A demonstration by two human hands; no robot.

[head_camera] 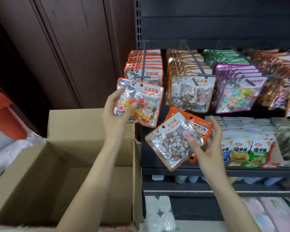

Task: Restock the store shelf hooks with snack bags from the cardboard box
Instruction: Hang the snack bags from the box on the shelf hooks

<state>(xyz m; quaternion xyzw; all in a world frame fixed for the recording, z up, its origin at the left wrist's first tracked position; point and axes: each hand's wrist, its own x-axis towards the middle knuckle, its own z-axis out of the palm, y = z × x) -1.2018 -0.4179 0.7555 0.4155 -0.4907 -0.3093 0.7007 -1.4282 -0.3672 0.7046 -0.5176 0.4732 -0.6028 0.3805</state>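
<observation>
My left hand (115, 113) grips a colour-bean candy bag (144, 96) with a red border, held just below the leftmost hook (143, 67) where several matching bags hang. My right hand (206, 146) holds a stone candy bag (167, 144) with an orange border, and a second orange bag (199, 127) sits behind it in the same grip. Above them hangs the stone candy row on the second hook (193, 61). The open cardboard box (90, 124) stands at lower left under my left forearm; its visible inside shows no bags.
Purple bags (238, 92) and more snack rows hang to the right. A lower shelf (241, 171) carries small packets (244, 148). Further shelves with packaged goods sit below. A dark wooden panel (65, 47) is behind the box, red and white items at far left.
</observation>
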